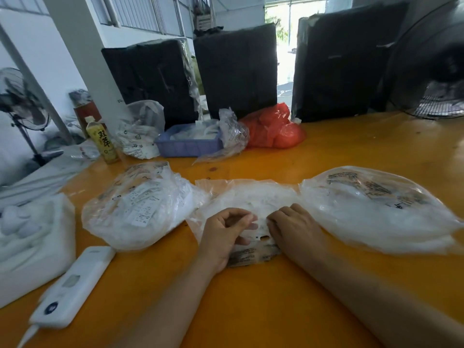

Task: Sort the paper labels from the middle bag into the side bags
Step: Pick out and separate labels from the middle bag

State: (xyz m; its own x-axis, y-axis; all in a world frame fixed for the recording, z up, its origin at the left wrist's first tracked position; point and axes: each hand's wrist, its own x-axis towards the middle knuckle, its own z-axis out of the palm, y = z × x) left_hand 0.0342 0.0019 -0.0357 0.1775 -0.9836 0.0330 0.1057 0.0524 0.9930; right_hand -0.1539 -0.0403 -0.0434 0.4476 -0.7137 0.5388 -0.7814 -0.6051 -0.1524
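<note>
Three clear plastic bags of white paper labels lie in a row on the orange table. The middle bag is flat, with its mouth toward me. The left bag and the right bag are fuller. Both hands are at the middle bag's mouth. My left hand has curled fingers that pinch a white label marked M there. My right hand is curled knuckles-up on the same label and the bag's edge; its fingertips are hidden.
A white power bank with a cable lies at the near left, beside white foam. Farther back stand a tea bottle, a blue basket, a red bag and black wrapped bundles. A fan stands at the far right.
</note>
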